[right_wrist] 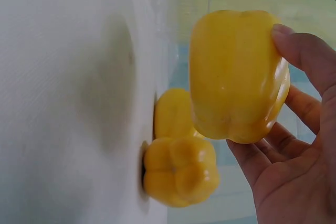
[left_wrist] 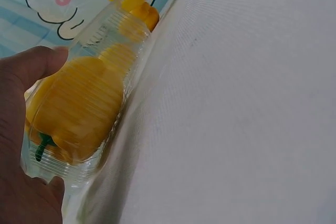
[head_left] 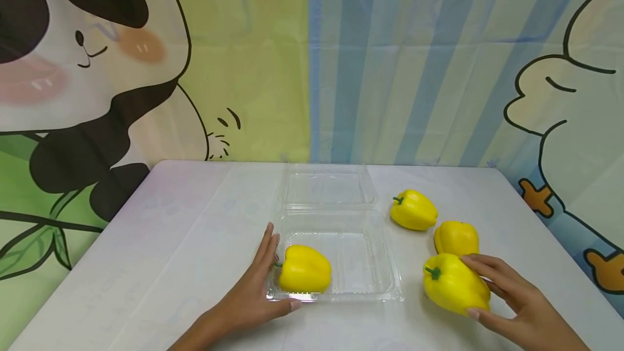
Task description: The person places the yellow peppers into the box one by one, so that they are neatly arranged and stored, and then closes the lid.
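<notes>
My left hand holds the near left corner of a clear plastic clamshell container, thumb along the front edge and fingers up the left side. Inside the container, at its left, lies a yellow bell pepper with its green stem to the left. Over the table to the right of the container, my right hand grips a second yellow bell pepper between thumb and fingers. The right wrist view shows this held pepper raised off the white tabletop.
Two more yellow peppers lie right of the container, one farther back and one just behind the held pepper. The container's lid is folded back flat toward the table's rear edge. A cartoon-printed curtain hangs behind the white table.
</notes>
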Available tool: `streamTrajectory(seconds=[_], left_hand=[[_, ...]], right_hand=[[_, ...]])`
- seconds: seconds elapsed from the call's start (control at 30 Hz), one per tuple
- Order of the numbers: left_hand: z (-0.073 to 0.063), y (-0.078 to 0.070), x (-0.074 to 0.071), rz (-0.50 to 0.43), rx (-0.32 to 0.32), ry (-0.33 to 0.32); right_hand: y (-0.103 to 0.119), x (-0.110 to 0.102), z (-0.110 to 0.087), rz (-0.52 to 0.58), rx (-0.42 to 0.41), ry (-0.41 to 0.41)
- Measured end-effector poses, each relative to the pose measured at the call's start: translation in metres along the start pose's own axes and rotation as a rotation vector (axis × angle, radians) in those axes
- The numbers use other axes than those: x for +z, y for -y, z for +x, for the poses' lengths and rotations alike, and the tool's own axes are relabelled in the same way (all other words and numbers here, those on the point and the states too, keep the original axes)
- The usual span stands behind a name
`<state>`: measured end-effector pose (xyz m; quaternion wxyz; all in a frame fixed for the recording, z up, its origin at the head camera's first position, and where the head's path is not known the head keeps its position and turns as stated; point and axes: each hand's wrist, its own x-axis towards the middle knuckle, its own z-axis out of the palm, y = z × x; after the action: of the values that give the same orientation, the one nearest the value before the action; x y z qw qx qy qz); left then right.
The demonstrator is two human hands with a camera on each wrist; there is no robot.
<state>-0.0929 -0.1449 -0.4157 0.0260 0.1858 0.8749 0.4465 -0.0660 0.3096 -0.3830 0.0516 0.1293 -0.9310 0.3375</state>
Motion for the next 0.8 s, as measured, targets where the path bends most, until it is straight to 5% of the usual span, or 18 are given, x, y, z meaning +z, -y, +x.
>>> streamTrajectory(seconds=[0.8], left_hand=[[0.0,0.001,0.002,0.002,0.004,-0.002]], right_hand=[[0.045,0.005,0.031,0.114,-0.327,0.001]])
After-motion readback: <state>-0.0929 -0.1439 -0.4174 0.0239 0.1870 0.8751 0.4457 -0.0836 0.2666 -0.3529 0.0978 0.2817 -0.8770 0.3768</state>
